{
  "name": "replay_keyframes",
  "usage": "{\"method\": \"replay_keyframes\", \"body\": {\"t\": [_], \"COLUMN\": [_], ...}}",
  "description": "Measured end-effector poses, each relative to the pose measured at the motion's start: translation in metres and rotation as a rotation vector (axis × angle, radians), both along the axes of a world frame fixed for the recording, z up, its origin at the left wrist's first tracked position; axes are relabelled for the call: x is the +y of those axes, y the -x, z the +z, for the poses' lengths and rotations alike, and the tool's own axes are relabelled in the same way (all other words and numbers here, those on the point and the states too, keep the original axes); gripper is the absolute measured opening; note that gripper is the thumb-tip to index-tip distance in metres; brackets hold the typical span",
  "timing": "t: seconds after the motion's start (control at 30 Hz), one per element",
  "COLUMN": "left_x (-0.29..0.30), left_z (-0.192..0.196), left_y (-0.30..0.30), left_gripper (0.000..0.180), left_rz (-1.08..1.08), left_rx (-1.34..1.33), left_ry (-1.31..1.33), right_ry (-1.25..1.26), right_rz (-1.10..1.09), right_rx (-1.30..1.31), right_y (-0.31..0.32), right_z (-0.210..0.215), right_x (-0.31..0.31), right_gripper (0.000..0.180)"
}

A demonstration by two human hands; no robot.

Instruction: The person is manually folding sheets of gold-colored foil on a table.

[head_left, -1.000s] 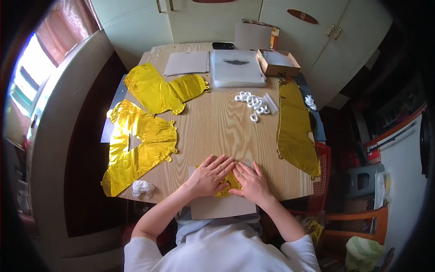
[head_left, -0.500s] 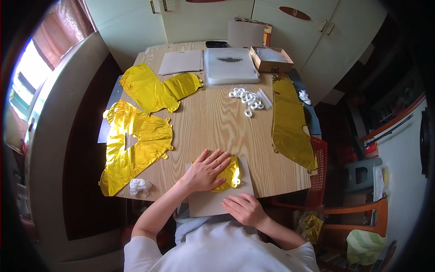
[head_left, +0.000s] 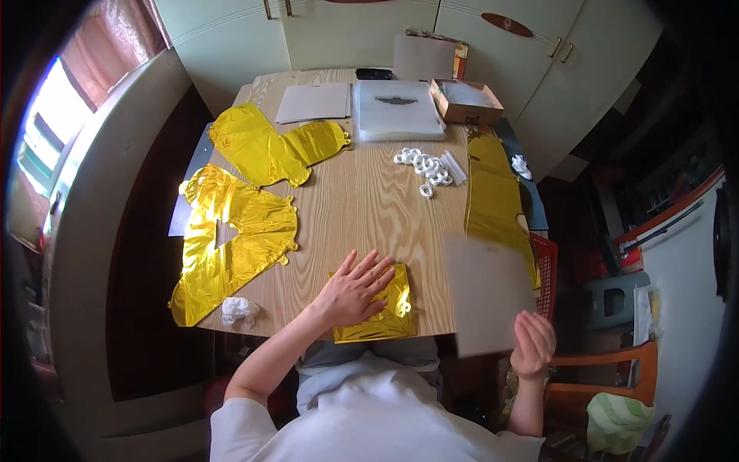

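the left hand (head_left: 350,291) lies flat, fingers spread, pinning the folded gold foil (head_left: 381,308) at the table's (head_left: 369,208) near edge. the right hand (head_left: 533,343) grips a grey card (head_left: 489,292), raised off to the foil's right, so the left is nearer.

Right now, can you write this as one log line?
left hand: flat on folded gold foil | right hand: holding grey card beside table

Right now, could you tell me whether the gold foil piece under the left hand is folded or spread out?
Folded. The gold foil piece lies as a compact square at the table edge, pressed flat by the left hand.
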State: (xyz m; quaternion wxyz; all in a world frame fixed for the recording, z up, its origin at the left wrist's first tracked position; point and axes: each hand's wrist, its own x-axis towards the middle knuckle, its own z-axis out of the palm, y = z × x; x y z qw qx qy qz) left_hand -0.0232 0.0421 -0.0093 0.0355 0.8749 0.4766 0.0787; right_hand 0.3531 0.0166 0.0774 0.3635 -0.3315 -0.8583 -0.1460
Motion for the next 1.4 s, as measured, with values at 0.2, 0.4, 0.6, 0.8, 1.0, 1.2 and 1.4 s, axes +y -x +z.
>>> {"method": "replay_keyframes", "body": {"t": [0.2,0.4,0.6,0.8,1.0,1.2,1.4], "left_x": [-0.005,-0.012,-0.011,0.005,0.023,0.012,0.008], "left_z": [0.004,0.000,0.006,-0.002,0.028,0.043,0.018], "left_y": [-0.009,-0.010,-0.008,0.000,0.015,0.029,0.024], "left_gripper": [0.059,0.072,0.096,0.095,0.096,0.089,0.080], "left_rz": [0.000,0.018,-0.006,0.018,-0.076,-0.160,-0.159], "left_rx": [-0.002,-0.091,-0.025,-0.048,0.053,0.145,0.104], "left_ry": [0.062,0.077,0.081,0.026,0.075,0.125,0.020], "right_ry": [0.034,0.105,0.118,0.157,0.174,0.152,0.152], "right_rz": [-0.075,0.006,0.062,0.099,0.148,0.064,0.096], "right_rx": [-0.041,0.044,0.073,0.086,0.019,0.086,0.118], "right_y": [0.034,0.051,0.052,0.053,0.057,0.041,0.046], "right_z": [-0.029,-0.037,-0.032,-0.036,-0.034,-0.038,-0.040], "right_x": [0.032,0.033,0.019,0.001,-0.007,-0.011,-0.013], "right_gripper": [0.022,0.026,0.025,0.025,0.026,0.025,0.025]}}
